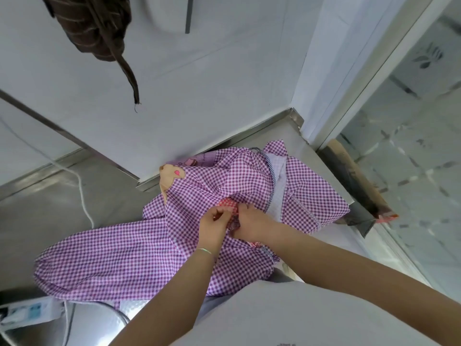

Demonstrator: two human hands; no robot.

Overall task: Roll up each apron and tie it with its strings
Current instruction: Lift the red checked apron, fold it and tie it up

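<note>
**Q:** State the position of the work item and both hands.

**A:** The purple gingham apron [124, 253] lies crumpled, not yet rolled, on the steel counter [50, 216]. Its long axis runs from 8 o'clock to 2 o'clock. My left hand [214, 222] and right hand [249, 224] meet at the middle of the cloth, almost touching each other. Both have fingers curled, pinching a fold near a red-checked patch [228, 204]. Whether a string is in the pinch, I cannot tell.

**Q:** Which relation governs the next move?

**A:** In my judgement, the bulk of the apron extends from my left hand toward 8 o'clock, and a smaller part from my right hand toward 2 o'clock. The left hand is nearer the longer section.

**Q:** Containers?

**A:** None identifiable. A brown striped cloth [94, 26] hangs on the wall at 11 o'clock, apart from the apron.
</note>
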